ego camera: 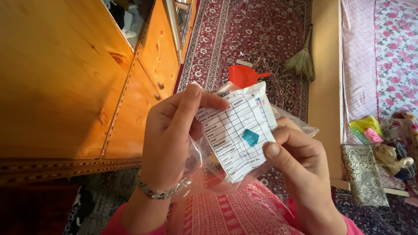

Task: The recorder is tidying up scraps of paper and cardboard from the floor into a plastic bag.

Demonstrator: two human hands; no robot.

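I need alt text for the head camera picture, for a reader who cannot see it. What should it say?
Two hands, the left hand and the right hand, hold a clear plastic bag with a printed paper slip and a small blue piece on it. Below lie a red patterned carpet, an orange scoop and a broom; a wooden cabinet stands left.

Single view, worn on the head, looking steeply down over the chest and lap. Very near the left hand (172,139) and right hand (300,167), both raised close below the lens with a clear bag (204,176) and paper slip (237,130) at frame centre. Farther below, patterned carpet (257,30); wooden cabinet (65,74) along the left edge, bedding (379,52) at right.
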